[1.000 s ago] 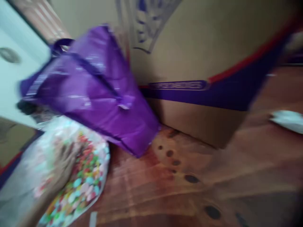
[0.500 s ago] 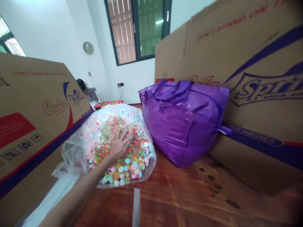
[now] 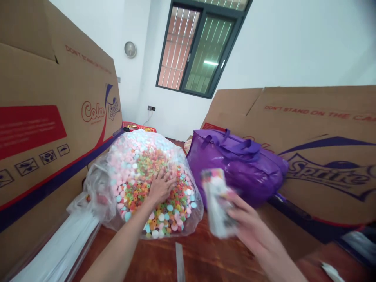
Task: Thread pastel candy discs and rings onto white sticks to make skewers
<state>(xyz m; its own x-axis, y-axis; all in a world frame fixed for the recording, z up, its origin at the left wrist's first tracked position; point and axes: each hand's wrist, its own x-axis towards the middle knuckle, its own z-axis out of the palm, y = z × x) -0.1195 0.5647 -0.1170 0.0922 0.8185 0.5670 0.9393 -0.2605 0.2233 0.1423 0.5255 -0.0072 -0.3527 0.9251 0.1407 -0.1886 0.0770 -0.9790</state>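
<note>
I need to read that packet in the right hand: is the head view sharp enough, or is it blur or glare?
Head view: the packet and right hand are motion-blurred, print unreadable; left hand on the clear bag is sharp; no glare there.

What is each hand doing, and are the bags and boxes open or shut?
Left hand: flat on the clear plastic bag of colourful rings, which is bulging full.
Right hand: holding a small blurred packet.
Purple zip bag: shut, handles flopped.
Brown cardboard boxes: standing.
</note>
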